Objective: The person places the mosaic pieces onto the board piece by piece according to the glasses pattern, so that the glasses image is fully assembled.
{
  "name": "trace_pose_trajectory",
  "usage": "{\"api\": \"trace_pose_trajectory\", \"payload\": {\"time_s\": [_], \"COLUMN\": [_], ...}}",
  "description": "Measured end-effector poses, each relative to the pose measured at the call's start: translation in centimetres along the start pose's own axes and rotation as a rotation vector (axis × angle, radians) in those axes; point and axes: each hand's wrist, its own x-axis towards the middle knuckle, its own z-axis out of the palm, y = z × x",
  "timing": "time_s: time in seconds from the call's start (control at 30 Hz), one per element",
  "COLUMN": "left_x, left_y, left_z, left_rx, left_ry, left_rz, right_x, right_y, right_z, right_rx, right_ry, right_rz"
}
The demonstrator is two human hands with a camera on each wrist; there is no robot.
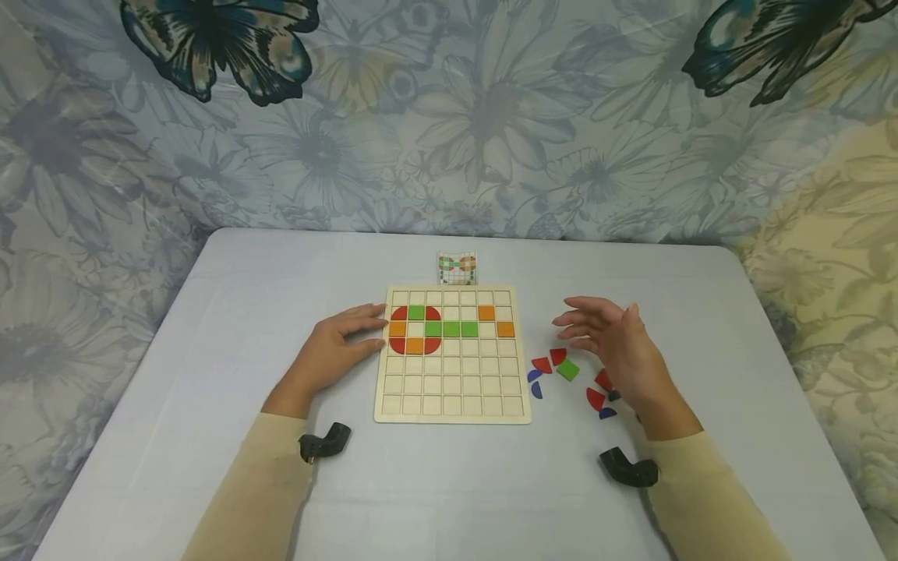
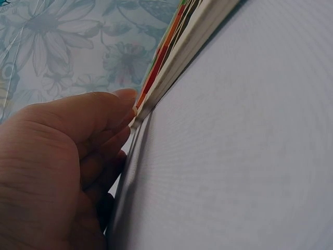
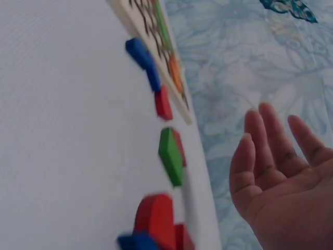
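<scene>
Touching with left hand (image 1: 330, 351), thumb and fingers spread, left edge of square pale-wood grid board (image 1: 452, 365) between hands, perhaps for steadying; holding right hand (image 1: 627, 354) empty, fingers apart, near green square piece (image 1: 567, 369), right of board probably for easy reach.

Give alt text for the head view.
A person's left hand touches the left edge of a wooden grid board partly filled with coloured tiles; the empty right hand hovers by loose pieces to the board's right. A small patterned card is beyond the board.

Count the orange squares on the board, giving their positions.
4 orange squares: two diagonal neighbours among red pieces at left, two diagonal neighbours near the right edge of the board.
</scene>
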Motion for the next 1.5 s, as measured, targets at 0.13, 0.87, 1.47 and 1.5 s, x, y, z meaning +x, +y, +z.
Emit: {"api": "trace_pose_trajectory", "payload": {"time_s": [0.13,0.87,1.47,1.5], "left_x": [0.0,0.1,0.1,0.1], "left_y": [-0.1,-0.2,-0.3,-0.3], "left_z": [0.0,0.1,0.0,0.0], "left_rx": [0.005,0.010,0.001,0.002], "left_ry": [0.001,-0.005,-0.003,-0.004], "left_rz": [0.002,0.013,0.019,0.019], "right_x": [-1.1,-3.6,-3.4,-3.4], "right_y": [0.4,2.9,3.1,3.2], "right_z": [-0.8,-2.1,-1.5,-1.5], "right_rx": [-0.036,-0.752,-0.896,-0.893], "right_ry": [0.030,0.034,0.012,0.014], "right_rz": [0.015,0.231,0.198,0.198]}}
